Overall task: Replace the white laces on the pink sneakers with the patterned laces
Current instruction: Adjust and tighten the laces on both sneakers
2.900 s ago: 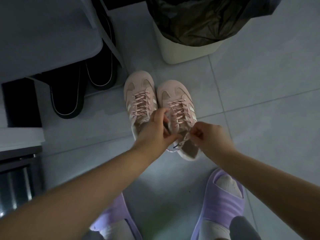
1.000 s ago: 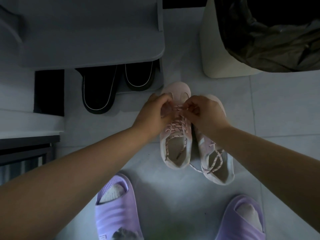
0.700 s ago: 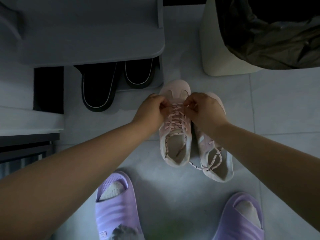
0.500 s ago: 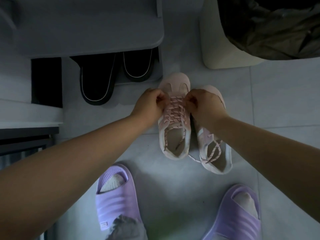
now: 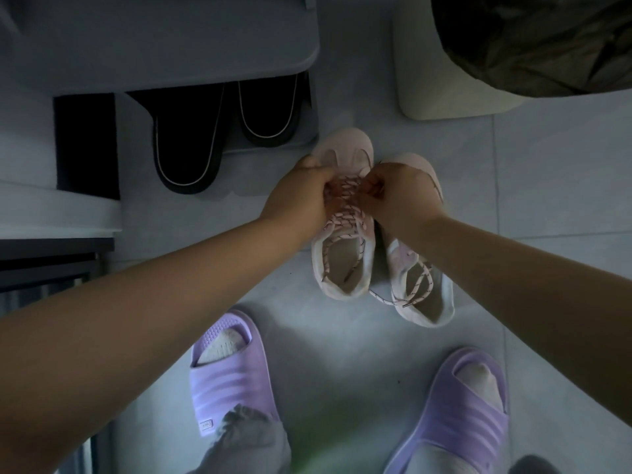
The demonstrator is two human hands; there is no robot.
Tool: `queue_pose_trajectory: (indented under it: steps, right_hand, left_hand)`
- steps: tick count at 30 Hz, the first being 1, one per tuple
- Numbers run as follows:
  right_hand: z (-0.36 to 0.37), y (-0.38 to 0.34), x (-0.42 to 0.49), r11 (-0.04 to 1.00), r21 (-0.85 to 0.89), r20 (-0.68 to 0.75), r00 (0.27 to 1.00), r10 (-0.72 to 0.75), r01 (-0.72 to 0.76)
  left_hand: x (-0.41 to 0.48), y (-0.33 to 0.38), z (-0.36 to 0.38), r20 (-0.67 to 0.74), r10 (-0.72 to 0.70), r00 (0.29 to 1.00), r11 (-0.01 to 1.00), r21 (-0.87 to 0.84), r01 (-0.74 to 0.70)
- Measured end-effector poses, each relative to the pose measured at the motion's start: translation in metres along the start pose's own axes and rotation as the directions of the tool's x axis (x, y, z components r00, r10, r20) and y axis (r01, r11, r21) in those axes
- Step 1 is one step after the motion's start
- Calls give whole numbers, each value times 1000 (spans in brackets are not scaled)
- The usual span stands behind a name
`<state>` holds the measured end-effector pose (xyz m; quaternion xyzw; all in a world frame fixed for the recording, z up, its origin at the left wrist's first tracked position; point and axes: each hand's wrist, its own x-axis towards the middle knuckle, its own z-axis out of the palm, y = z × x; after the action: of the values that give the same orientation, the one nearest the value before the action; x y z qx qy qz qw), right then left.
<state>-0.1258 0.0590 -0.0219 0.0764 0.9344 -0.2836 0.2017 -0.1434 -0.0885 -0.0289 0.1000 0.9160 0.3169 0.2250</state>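
Observation:
Two pink sneakers stand side by side on the tiled floor, toes pointing away from me. The left sneaker (image 5: 342,268) carries a pink patterned lace (image 5: 345,213) with dark flecks, its ends lying inside the shoe. My left hand (image 5: 301,200) and my right hand (image 5: 400,196) meet over its upper eyelets, fingers curled and pinching the lace. The right sneaker (image 5: 424,295) is partly under my right forearm; its patterned lace ends (image 5: 407,295) trail over the opening and onto the floor.
A pair of black slippers (image 5: 191,142) sits under a grey shelf (image 5: 164,39) at the upper left. A cream bin with a black bag (image 5: 444,70) stands at the upper right. My feet in purple slides (image 5: 225,374) are at the bottom.
Earlier my hands were at the right sneaker's top eyelets; they have since moved to the left sneaker's lacing. Over the last second they have stayed there, shifting slightly.

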Motion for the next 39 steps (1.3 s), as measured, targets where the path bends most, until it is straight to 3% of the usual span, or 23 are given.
queue_pose_trajectory:
  steps: [4,13,23,29,35,39]
  right_hand:
    - [1,2,-2,998,-38,3,999,-49,49]
    - [5,8,-8,992,-14,-43,991,-126,126]
    - [4,10,-13,975,152,-55,986,-155,161]
    - [7,7,-14,988,126,-30,996,-88,91]
    - [8,8,-16,990,120,-34,997,-73,77]
    - [7,6,-19,985,126,-50,992,-113,118]
  left_hand:
    - [1,-2,0,3,22,1000,1000,-2,-22]
    - [-13,-23,5,-106,-93,990,978,-194,71]
    - [-17,-21,-4,-90,53,995,988,-143,-65]
    - [-18,-18,0,-32,-6,999,998,-66,4]
    - [-12,-18,-11,132,66,989,998,-33,-62]
    - [-11,-22,-10,127,67,990,998,-27,-64]
